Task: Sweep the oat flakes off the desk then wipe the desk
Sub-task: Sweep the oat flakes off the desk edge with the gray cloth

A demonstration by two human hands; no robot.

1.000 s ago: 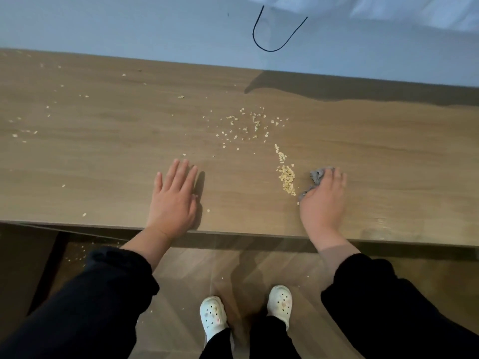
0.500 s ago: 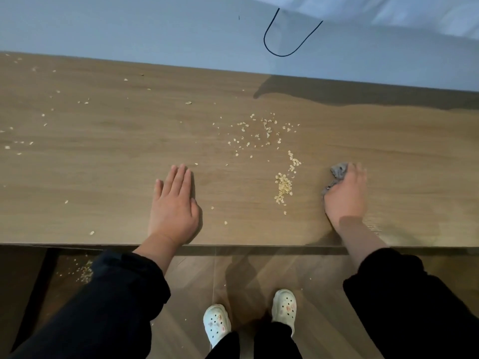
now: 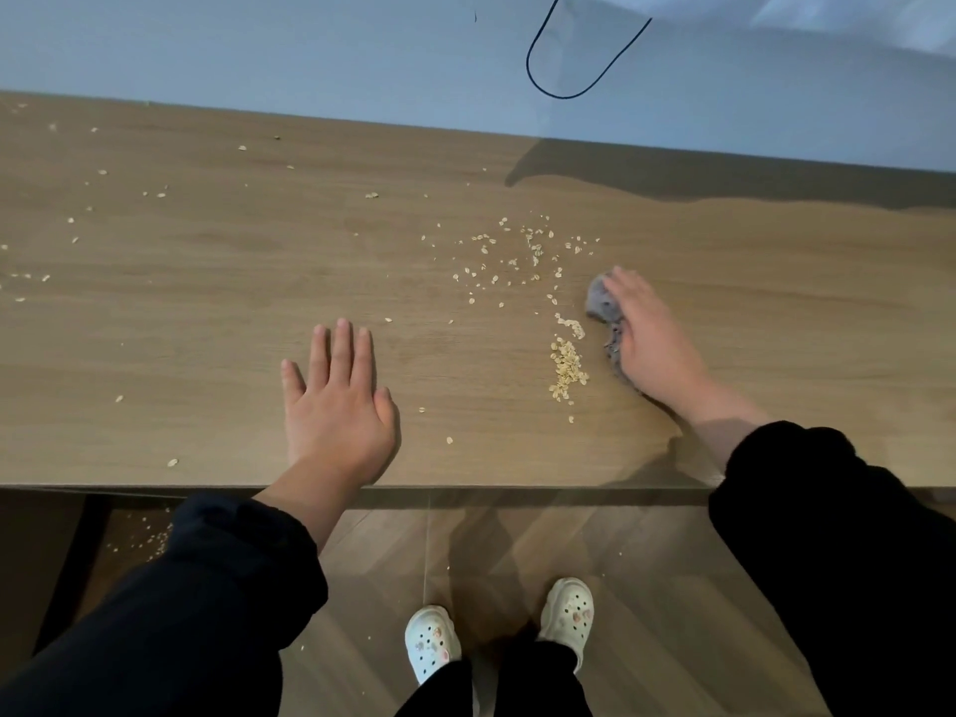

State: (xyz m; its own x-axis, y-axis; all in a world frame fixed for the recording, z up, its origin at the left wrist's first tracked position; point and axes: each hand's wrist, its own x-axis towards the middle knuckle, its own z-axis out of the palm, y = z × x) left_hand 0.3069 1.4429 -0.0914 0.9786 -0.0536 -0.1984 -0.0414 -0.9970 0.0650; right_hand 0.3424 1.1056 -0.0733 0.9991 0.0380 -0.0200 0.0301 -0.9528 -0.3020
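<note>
The right hand (image 3: 646, 338) presses the grey cloth (image 3: 600, 302) flat, grip apart; the left hand (image 3: 336, 406) lies spread on the worktop (image 3: 207, 328). The oat flakes (image 3: 568, 370) heap beside the cloth, centre right: best to sweep low and steady.

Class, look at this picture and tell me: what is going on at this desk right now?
A person stands at a wooden desk. The right hand presses a grey cloth onto the desk, just right of a small pile of oat flakes. The left hand lies flat near the front edge, holding nothing. Loose flakes are scattered behind the pile and across the left side, and a few lie on the floor, so the job is not done.
</note>
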